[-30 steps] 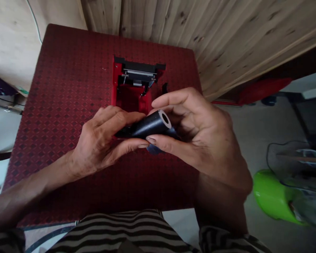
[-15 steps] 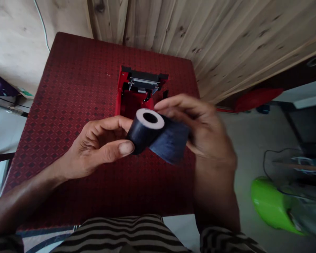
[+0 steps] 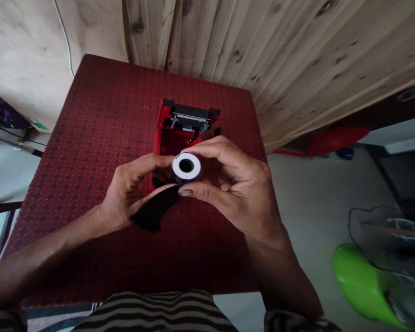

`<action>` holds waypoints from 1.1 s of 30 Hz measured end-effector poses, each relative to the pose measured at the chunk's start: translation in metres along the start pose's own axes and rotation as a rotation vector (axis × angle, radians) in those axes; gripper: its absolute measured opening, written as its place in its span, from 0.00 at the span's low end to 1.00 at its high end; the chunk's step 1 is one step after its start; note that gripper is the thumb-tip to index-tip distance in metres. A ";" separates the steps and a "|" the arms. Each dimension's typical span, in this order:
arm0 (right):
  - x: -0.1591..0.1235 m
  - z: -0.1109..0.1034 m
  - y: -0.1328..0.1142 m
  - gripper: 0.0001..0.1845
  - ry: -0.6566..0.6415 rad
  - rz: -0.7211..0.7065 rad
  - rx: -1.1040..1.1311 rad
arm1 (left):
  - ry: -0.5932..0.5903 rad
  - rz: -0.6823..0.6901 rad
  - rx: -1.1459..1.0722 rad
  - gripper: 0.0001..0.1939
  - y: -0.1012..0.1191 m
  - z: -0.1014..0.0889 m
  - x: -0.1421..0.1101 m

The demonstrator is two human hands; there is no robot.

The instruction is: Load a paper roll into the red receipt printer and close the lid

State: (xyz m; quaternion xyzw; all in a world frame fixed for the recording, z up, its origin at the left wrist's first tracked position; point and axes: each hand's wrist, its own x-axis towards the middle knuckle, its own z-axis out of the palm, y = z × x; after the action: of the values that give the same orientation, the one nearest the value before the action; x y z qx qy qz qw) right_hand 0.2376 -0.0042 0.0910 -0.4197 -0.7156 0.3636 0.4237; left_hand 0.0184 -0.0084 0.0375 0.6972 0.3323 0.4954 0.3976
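Note:
A small paper roll [image 3: 195, 171] with a white end, a hollow core and a dark outer side is held up between my hands over the table. My left hand [image 3: 122, 193] grips it from the left, its thumb partly hidden behind the loose dark strip [image 3: 152, 211] that hangs toward the lower left. From the right, my right hand [image 3: 238, 184] pinches the roll, index finger on top and thumb below. Just behind stands a red receipt printer [image 3: 161, 122], its black lid raised and the red inside showing; my hands hide its front part.
Beneath lies a table [image 3: 90, 138] with a red patterned cover, its far edge near a wooden plank wall [image 3: 221, 41]. On the floor at right is a bright green plastic item [image 3: 356, 276], with a cable close by. A red rounded object [image 3: 339, 140] is farther back.
The roll has turned, and its loose dark strip has gone from the right side to the lower left. My right hand has moved left from the strip onto the roll itself.

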 end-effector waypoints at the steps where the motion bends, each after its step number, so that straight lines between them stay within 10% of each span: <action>1: 0.001 -0.001 -0.002 0.20 -0.007 -0.015 -0.026 | -0.002 0.018 0.021 0.15 0.000 0.000 0.001; 20: -0.016 0.033 -0.028 0.22 0.213 -0.096 -0.328 | 0.095 0.019 0.127 0.08 0.005 0.008 0.009; 26: 0.011 -0.010 -0.008 0.17 0.043 -0.091 -0.346 | 0.054 0.246 0.425 0.18 -0.014 -0.016 0.005; 33: 0.049 -0.018 0.024 0.12 -0.438 -0.056 -0.695 | 0.191 0.080 0.544 0.11 -0.046 -0.039 -0.016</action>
State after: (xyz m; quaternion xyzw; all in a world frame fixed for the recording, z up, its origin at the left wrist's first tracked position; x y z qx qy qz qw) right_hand 0.2469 0.0528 0.0917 -0.4309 -0.8803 0.1693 0.1042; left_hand -0.0264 0.0082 -0.0026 0.7410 0.4610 0.4668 0.1432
